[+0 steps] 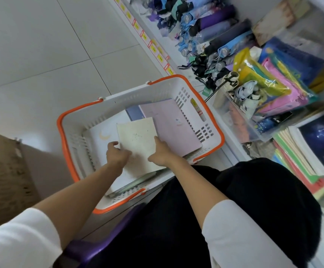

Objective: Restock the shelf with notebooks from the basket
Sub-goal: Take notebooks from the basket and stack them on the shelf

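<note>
We are on the pickup step: our left hand [116, 154] and right hand [160, 153] pinch the cream notebook [138, 136] by its 2 side edges inside the basket [153, 91]. Next we lift it clear toward the shelf [231, 153].

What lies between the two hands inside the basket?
A cream speckled notebook, with the left hand and right hand holding its opposite edges; head view.

The orange-rimmed white plastic basket [163, 89] stands left of the white shelf [230, 153]; inside, the cream speckled notebook [138, 140] lies on a pink notebook [169, 120].
</note>
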A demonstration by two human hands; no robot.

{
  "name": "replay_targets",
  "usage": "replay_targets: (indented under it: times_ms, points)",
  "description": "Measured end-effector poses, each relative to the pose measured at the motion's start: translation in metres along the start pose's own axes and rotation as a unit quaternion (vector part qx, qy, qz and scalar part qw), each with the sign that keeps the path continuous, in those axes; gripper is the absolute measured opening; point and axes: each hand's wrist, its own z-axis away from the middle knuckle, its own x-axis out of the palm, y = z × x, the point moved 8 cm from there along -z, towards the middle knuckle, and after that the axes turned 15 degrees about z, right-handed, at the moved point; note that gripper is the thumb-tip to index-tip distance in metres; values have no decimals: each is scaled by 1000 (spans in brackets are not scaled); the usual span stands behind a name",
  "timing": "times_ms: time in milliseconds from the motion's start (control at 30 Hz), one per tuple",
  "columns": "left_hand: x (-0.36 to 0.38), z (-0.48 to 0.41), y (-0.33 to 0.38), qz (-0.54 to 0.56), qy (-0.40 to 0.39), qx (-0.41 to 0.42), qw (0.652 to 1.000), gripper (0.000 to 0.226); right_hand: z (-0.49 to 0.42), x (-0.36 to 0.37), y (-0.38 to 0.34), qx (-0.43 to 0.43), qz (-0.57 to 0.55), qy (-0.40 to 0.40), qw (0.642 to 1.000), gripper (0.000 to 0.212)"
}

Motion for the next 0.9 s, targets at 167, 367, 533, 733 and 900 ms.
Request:
replay_targets:
  times_ms: [167,367,533,733,900]
  points:
    - [16,2,8,89,-149,-125,977,36,7,-19,4,-5,-196,19,980,52]
    - [64,37,73,155,-339,-125,920,39,31,-57,6,38,-234,130,963,50]
    - [109,83,125,147,-396,-93,902,33,81,-134,34,49,-241,315,917,46]
    - [167,155,185,119,-466,-4,877,30,159,-191,75,-96,-368,391,838,64]
    - [218,232,201,59,-524,45,849,36,241,-223,124,-83,-271,484,828,59]
